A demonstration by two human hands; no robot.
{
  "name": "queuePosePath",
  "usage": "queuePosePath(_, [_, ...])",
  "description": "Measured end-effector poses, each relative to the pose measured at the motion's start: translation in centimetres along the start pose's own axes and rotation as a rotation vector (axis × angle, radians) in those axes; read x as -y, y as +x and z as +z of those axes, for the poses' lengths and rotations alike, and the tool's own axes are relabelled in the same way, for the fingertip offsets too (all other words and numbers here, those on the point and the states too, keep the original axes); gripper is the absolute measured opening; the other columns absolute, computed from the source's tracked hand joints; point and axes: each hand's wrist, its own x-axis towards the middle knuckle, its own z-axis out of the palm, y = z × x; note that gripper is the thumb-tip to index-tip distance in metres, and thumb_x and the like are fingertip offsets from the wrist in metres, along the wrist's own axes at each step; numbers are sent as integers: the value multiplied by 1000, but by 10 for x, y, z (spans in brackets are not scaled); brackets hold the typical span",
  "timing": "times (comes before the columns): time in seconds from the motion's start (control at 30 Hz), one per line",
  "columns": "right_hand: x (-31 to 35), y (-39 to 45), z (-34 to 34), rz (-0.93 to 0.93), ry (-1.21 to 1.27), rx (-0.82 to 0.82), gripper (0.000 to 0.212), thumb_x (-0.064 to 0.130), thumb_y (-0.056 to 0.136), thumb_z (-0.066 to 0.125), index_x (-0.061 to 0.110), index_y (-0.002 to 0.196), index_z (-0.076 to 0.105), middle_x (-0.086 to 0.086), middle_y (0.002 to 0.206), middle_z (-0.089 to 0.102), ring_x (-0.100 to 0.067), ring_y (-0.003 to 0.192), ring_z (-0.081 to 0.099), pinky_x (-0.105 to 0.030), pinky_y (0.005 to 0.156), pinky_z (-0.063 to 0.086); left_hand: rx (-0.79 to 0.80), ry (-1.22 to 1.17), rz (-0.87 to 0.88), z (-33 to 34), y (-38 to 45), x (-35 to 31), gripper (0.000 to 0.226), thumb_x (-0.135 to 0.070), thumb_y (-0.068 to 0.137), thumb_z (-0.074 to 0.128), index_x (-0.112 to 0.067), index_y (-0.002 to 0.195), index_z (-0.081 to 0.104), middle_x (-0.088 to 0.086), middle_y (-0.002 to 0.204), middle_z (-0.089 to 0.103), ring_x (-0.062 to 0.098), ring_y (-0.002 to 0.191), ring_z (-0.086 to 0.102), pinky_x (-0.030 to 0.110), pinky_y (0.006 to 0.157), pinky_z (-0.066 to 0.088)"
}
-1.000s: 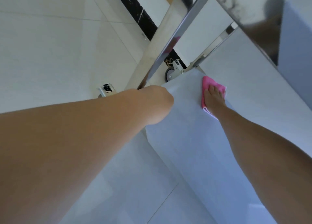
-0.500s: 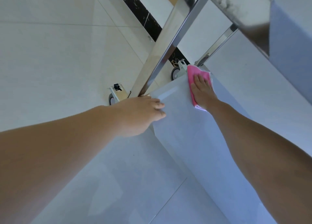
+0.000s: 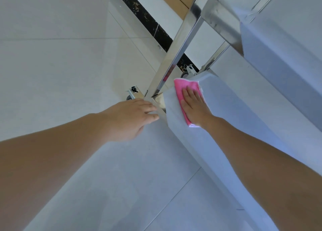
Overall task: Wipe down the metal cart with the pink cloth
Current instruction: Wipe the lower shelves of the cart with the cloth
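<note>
The metal cart [image 3: 224, 131] fills the right side, seen from above, with a shiny upright post [image 3: 176, 51] at its near corner. A pink cloth [image 3: 183, 89] lies flat on the outer face of the bottom shelf, close to that corner. My right hand [image 3: 195, 107] presses on the cloth with its fingers spread and flat. My left hand [image 3: 132, 115] rests with its fingertips on the shelf's corner edge beside the base of the post, holding nothing that I can see.
Pale floor tiles [image 3: 61, 65] surround the cart. Two caster wheels [image 3: 132, 93] [image 3: 187, 73] show under the bottom shelf. A black marble strip [image 3: 148, 21] runs along the wall base behind. An upper shelf [image 3: 278, 60] overhangs at the right.
My right hand slid the pink cloth along the bottom shelf face toward the corner. My left hand opened from a closed grip at the post's base to flat fingertips on the edge.
</note>
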Motion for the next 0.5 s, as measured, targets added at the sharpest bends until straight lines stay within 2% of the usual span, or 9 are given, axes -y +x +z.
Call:
queuePosePath(0.17, [34, -17, -15, -73, 104, -85, 66, 36, 99, 29, 13, 134, -23, -16, 152, -16, -29, 135, -24, -47, 113, -13, -3, 21, -6, -12, -10, -3, 48, -18, 93, 34, -27, 140, 34, -6, 149, 32, 15, 137, 25, 27, 113, 20])
queuePosePath(0.23, [50, -22, -22, -55, 219, -87, 56, 39, 99, 11, 16, 138, -21, -12, 151, -20, -27, 137, -25, -45, 115, -14, -4, 29, 0, -17, -12, -4, 48, -17, 92, 35, -26, 139, 36, -6, 148, 33, 15, 136, 27, 27, 112, 21])
queuePosePath(0.3, [61, -27, -28, -48, 272, -83, 60, 43, 93, -5, 14, 144, -17, -11, 155, -15, -26, 141, -21, -45, 117, -8, -7, 30, -2, -23, -13, -5, 47, -16, 91, 36, -26, 138, 38, -7, 146, 35, 14, 135, 28, 28, 111, 24])
queuePosePath(0.37, [67, -35, -31, -94, 228, -120, 59, 41, 94, -4, 13, 145, -15, -9, 156, -14, -24, 142, -20, -43, 117, -7, -23, 30, 9, -28, -13, -5, 45, -15, 90, 38, -26, 134, 42, -8, 143, 38, 14, 133, 31, 26, 110, 24])
queuePosePath(0.5, [70, -52, -37, -167, 293, -192, 50, 32, 101, 14, 18, 147, -2, -2, 154, -10, -15, 138, -23, -28, 112, -22, -24, 44, 0, -39, -12, -6, 38, -16, 89, 36, -23, 123, 51, -6, 131, 48, 16, 124, 40, 26, 102, 31])
